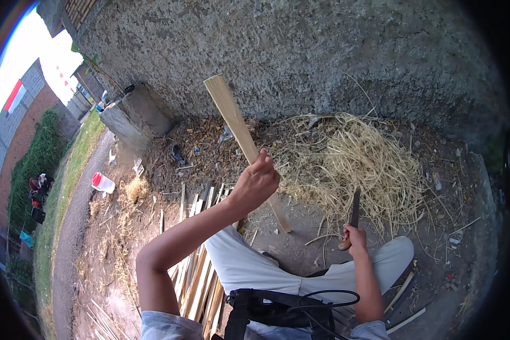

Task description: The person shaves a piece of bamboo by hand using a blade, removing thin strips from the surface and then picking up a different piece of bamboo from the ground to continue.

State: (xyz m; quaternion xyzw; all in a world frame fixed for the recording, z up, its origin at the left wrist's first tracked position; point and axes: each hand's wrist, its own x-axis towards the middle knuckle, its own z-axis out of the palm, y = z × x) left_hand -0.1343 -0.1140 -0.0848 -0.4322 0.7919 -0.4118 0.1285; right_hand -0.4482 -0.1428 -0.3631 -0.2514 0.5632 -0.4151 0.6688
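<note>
A heap of thin, curly, straw-coloured shavings (374, 161) lies loose and tangled on the bare earth, with a rough, pitted grey wall (289, 56) behind it. Left of the heap stands a long, flat, pale wooden slat (236, 122), straight-edged and squarely cut at its raised end, tilted with its top toward the wall. Farther left and nearer the person than the heap, narrow pale and brown wooden strips (195, 275) lie roughly side by side; the forearm and a light grey trouser leg (249, 263) hide part of them. Whether the slat's lower end touches the earth is hard to tell. The left hand (258, 180) is closed around the slat, covering its middle. On the near side of the heap, the right hand (355, 237) grips the brown handle of a dark, narrow-bladed knife (355, 211), blade pointing toward the shavings.
</note>
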